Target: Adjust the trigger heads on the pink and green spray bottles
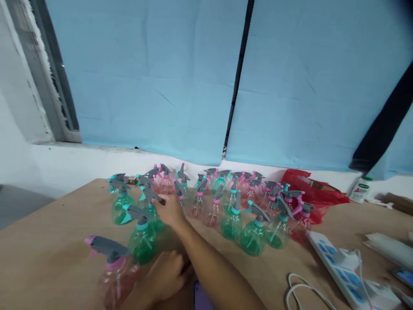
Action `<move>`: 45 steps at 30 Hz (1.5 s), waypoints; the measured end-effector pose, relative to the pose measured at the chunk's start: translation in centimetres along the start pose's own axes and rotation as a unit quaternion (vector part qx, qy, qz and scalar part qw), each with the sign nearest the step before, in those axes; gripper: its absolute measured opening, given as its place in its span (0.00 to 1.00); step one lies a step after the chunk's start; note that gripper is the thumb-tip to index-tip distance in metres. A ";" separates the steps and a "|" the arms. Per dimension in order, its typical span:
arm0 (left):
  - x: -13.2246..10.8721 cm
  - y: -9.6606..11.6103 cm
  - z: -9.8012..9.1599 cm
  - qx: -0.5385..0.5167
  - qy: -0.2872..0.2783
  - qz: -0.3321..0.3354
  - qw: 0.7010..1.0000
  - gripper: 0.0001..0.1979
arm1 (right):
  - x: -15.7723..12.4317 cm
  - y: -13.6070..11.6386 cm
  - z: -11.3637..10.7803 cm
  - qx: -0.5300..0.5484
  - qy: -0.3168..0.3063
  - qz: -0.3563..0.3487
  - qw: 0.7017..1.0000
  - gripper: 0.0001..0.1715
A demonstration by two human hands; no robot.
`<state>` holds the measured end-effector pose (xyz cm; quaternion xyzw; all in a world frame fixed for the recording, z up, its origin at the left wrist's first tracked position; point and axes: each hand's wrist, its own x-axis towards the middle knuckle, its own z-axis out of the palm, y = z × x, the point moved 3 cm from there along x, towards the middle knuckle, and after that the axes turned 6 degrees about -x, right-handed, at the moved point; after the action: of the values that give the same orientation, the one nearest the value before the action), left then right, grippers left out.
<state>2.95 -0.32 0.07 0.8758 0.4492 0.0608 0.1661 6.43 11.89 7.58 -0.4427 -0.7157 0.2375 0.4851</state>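
Many spray bottles, green and pink with grey trigger heads, stand in rows on the wooden table (38, 249). My right hand (169, 210) reaches over them, its fingers closed on the grey head of a green bottle (155, 218). Lower down, my left hand (167, 273) is closed and blurred; whether anything is inside it is hidden. Beside its wrist stands a pink bottle (118, 280), near the front edge. Another green bottle (142, 244) is just beyond my left hand, and a green bottle (253, 238) stands to the right.
A white power strip (335, 267) with plugs and a white cable (301, 286) lies at the right. Behind are a red plastic bag (318, 193) and a white bottle with a green cap (360, 190). A purple phone (201, 297) lies partly under my right forearm.
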 end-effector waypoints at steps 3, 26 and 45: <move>0.1 0.1 0.2 0.049 0.008 -0.011 0.999 0.23 | -0.5 -0.1 -1.7 0.042 0.002 -0.021 0.999 0.12; -0.3 1.8 -1.4 0.020 0.007 -0.010 1.000 0.16 | -6.1 7.0 -10.2 0.163 0.081 0.020 0.983 0.14; -0.2 1.8 -1.5 0.013 -0.001 -0.012 1.000 0.18 | -6.2 4.6 -10.6 0.282 -0.109 0.057 0.951 0.16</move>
<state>3.87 -1.07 2.12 0.8723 0.4605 0.0518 0.1560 18.67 7.88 5.49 -0.2992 -0.6417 0.5039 0.4948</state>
